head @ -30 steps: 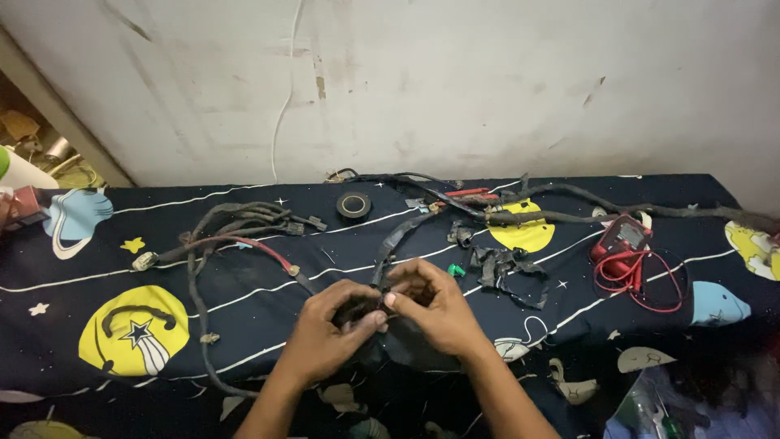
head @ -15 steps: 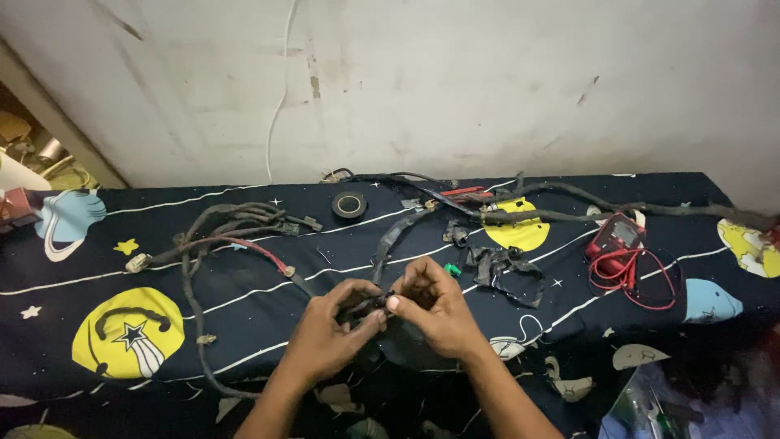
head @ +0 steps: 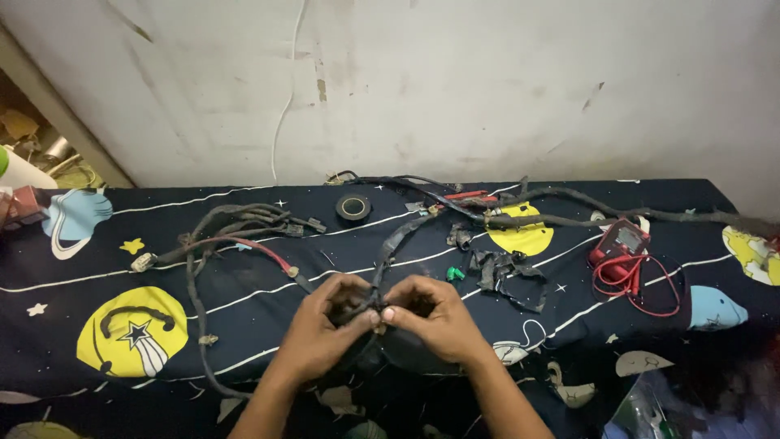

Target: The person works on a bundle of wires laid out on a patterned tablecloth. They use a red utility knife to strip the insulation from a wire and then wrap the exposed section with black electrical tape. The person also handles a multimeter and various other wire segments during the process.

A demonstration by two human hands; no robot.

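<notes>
A black wiring harness sprawls across a dark space-print cloth. One black taped branch runs down from the back to my hands. My left hand and my right hand meet at the middle front, fingertips pinched together on the end of that branch. What sits between the fingers is mostly hidden. A red wire of the harness lies just left of my left hand.
A roll of black tape lies near the wall. Torn tape scraps and a small green piece lie to the right of my hands. A red multimeter with red leads sits at the right. Another harness branch runs along the back.
Both hands stay together on the harness branch, with only small finger shifts. The view has tilted slightly.
</notes>
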